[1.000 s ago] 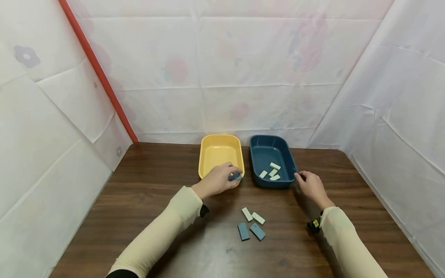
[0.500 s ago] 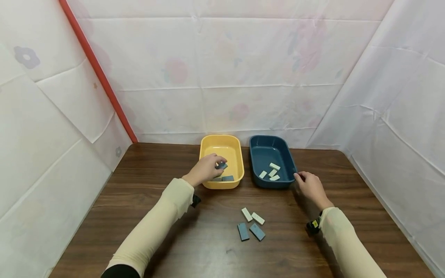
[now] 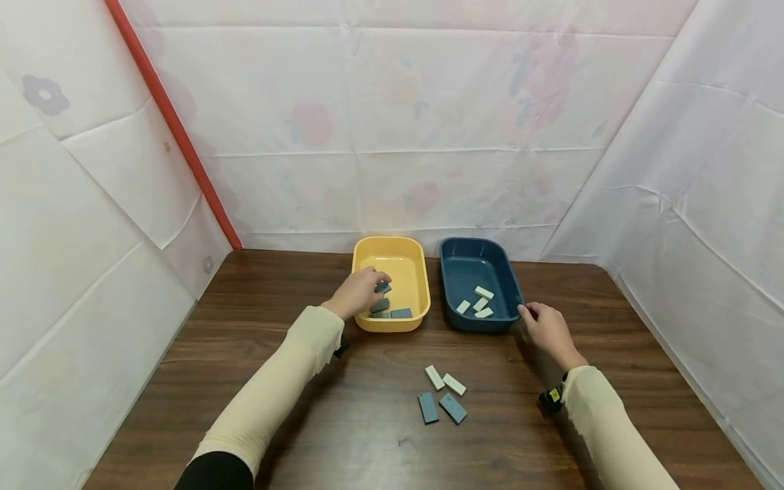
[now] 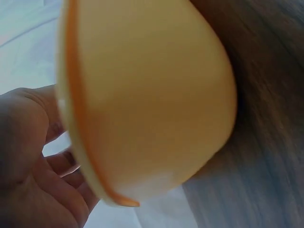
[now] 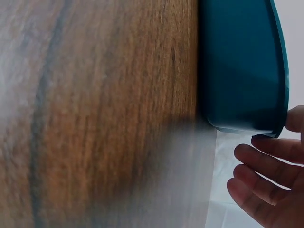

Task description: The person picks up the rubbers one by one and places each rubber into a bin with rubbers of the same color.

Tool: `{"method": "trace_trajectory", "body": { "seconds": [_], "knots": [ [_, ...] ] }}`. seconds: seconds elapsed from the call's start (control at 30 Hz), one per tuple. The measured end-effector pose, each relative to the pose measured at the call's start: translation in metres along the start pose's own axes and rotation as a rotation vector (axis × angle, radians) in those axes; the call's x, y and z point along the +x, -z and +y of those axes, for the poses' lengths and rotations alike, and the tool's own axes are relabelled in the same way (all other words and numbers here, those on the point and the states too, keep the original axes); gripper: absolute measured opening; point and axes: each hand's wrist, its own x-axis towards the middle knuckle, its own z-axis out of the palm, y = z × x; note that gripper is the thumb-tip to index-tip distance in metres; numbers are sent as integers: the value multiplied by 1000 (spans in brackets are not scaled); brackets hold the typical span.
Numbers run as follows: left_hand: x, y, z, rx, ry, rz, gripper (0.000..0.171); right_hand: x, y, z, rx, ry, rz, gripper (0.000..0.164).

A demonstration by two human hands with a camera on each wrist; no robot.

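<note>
My left hand (image 3: pixel 356 292) reaches over the left side of the yellow tray (image 3: pixel 420 272) and pinches a small flat grey-blue block (image 3: pixel 382 287). Several grey-blue blocks (image 3: pixel 401 314) lie on the tray's floor below it, partly covered by the hand. In the left wrist view the tray's wall hides the fingertips and the block. At the right, my right hand (image 3: pixel 547 331) pinches the near right corner of the dark blue tray (image 3: pixel 508 279). Its thumb and forefinger meet at the rim in the right wrist view, the other fingers apart. Several white blocks (image 3: pixel 484 292) lie inside that tray.
On the wooden table (image 3: pixel 502 442), in front of the trays, lie two white blocks (image 3: pixel 454 384) and two grey-blue blocks (image 3: pixel 453 409). White patterned cloth (image 3: pixel 392 136) hangs behind and at both sides, with a red strip (image 3: pixel 177 129) at the left.
My left hand has swung left from the yellow tray's near right corner to over its left side. One more grey-blue block now shows in the tray under the fingers. My right hand stays put.
</note>
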Motion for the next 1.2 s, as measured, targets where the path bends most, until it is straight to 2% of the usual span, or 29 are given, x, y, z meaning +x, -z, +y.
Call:
{"method": "trace_trajectory", "body": {
  "seconds": [0.43, 0.63, 0.97, 1.2],
  "knots": [
    [12, -10, -15, 109, -4, -26, 31, 3, -3, -1, 28, -4, 2, 50],
    [24, -21, -18, 184, -15, -26, 26, 1, -2, 0, 36, -25, 4, 49],
    [30, -29, -16, 300, 13, -47, 21, 0, -4, 1, 28, -37, 0, 51],
    [32, -31, -17, 322, 19, -44, 21, 2, -2, 0, 26, -33, -9, 52]
  ]
}}
